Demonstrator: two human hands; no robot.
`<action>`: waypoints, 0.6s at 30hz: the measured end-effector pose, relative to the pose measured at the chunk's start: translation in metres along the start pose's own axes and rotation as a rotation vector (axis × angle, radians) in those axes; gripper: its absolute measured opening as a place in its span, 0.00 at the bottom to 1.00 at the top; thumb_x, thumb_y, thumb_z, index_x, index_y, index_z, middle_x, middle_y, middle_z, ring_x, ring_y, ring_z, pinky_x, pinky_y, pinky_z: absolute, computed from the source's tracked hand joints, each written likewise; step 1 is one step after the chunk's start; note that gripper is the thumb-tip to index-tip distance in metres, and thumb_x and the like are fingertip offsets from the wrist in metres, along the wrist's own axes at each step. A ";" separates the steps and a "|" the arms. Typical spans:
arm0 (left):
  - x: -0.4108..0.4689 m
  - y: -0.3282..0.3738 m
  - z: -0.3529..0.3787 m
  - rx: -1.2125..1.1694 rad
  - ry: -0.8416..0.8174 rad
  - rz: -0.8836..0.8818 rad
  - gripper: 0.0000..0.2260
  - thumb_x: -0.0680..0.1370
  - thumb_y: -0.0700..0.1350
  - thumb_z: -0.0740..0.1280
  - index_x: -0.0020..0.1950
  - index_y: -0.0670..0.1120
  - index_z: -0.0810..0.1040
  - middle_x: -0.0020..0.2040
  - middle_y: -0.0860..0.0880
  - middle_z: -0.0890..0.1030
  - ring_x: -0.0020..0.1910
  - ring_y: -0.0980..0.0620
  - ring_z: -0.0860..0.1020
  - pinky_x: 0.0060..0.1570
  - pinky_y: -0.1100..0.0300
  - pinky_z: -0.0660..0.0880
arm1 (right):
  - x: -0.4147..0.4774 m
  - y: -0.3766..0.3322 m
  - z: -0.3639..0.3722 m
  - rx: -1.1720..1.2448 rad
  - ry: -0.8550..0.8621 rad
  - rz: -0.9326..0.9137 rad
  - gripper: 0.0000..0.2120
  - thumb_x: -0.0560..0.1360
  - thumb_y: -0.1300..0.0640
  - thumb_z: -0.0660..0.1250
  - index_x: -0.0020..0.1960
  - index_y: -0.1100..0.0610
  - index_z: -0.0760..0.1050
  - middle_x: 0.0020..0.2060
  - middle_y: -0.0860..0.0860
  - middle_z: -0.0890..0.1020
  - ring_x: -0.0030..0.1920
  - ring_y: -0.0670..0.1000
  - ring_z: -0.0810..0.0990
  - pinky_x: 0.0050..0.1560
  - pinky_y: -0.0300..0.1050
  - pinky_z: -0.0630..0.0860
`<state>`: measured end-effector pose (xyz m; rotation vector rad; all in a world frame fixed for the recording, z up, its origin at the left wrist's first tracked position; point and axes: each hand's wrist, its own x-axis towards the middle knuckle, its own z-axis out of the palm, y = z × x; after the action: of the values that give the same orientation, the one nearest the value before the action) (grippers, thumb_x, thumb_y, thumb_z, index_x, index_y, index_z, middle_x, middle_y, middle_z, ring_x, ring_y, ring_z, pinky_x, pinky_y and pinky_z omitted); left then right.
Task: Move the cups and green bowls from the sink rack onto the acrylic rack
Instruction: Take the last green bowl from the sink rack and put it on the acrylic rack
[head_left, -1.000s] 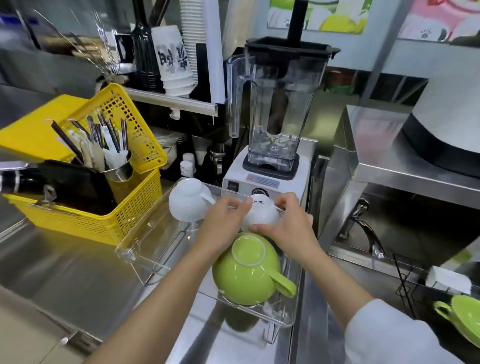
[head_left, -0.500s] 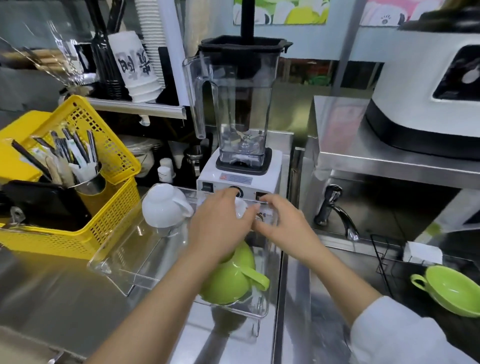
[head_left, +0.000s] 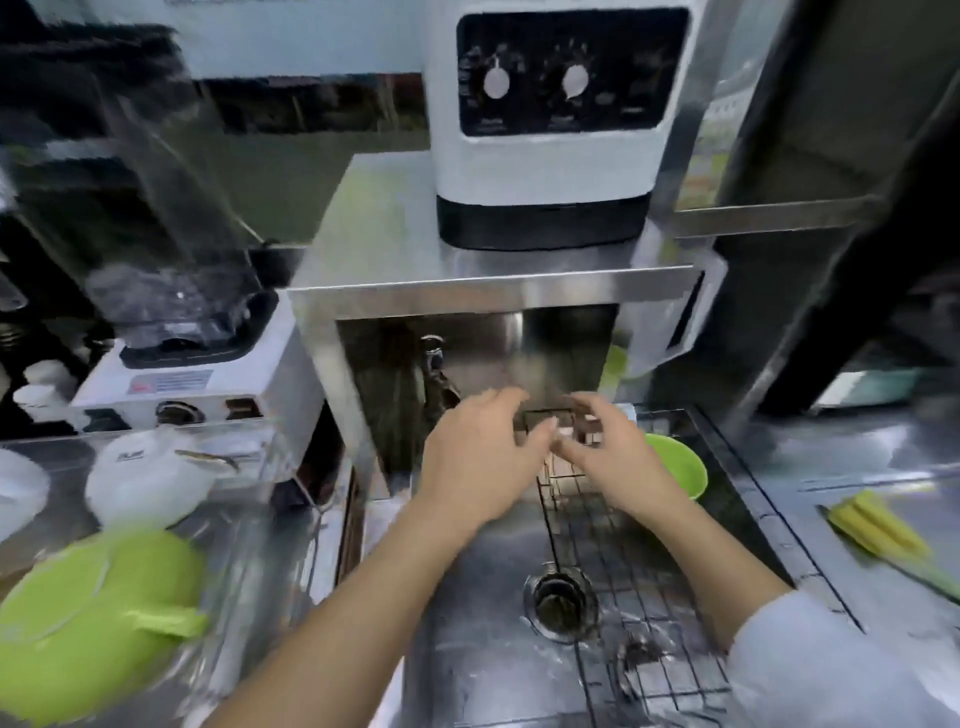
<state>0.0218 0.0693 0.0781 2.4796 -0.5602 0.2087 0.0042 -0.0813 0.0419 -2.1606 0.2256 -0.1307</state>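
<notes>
**Reaching back to the sink rack for the last green bowl**

I'm bringing both hands in over the sink rack (head_left: 623, 571); left hand (head_left: 480, 462) and right hand (head_left: 613, 462) are hovering side by side, fingers spread apart, gripping nothing. The target green bowl (head_left: 678, 470) is sitting on the rack's far right, partly hidden behind my right hand (frame is motion-blurred, so I can't tell whether it's tilted). Over on the left, the acrylic rack (head_left: 249, 545) is already holding an upturned white cup (head_left: 148, 480) and an upturned green bowl (head_left: 88, 618). To do this step cleanly, I'm thinking: right hand takes the near rim, left hand steadies the opposite side; lift straight up off the wires before swinging left, so nothing snags; keep low under the steel shelf (head_left: 493, 288) and wide of the tap (head_left: 434, 374); it's probably wet, so grip firmly.
</notes>
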 end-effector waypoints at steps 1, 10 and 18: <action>0.007 0.006 0.017 -0.006 -0.034 -0.016 0.19 0.74 0.58 0.61 0.61 0.49 0.75 0.60 0.47 0.79 0.60 0.46 0.74 0.56 0.53 0.72 | 0.001 0.017 -0.012 -0.002 0.031 0.041 0.28 0.69 0.47 0.70 0.65 0.55 0.67 0.63 0.53 0.74 0.59 0.50 0.73 0.57 0.45 0.70; 0.043 0.030 0.155 0.025 -0.378 -0.319 0.24 0.75 0.58 0.60 0.67 0.48 0.65 0.62 0.40 0.76 0.60 0.40 0.74 0.54 0.51 0.71 | 0.003 0.140 -0.072 -0.229 0.023 0.374 0.26 0.74 0.49 0.65 0.63 0.64 0.64 0.59 0.66 0.75 0.58 0.64 0.75 0.57 0.55 0.73; 0.048 0.042 0.205 -0.594 -0.627 -0.779 0.20 0.77 0.59 0.59 0.65 0.53 0.63 0.43 0.43 0.75 0.28 0.49 0.74 0.26 0.63 0.70 | 0.014 0.161 -0.065 -0.121 -0.098 0.576 0.32 0.75 0.44 0.61 0.67 0.66 0.56 0.59 0.66 0.75 0.52 0.65 0.79 0.46 0.61 0.79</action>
<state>0.0509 -0.0966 -0.0556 1.9495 0.1429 -0.9212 -0.0114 -0.2257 -0.0542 -2.1260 0.8009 0.3249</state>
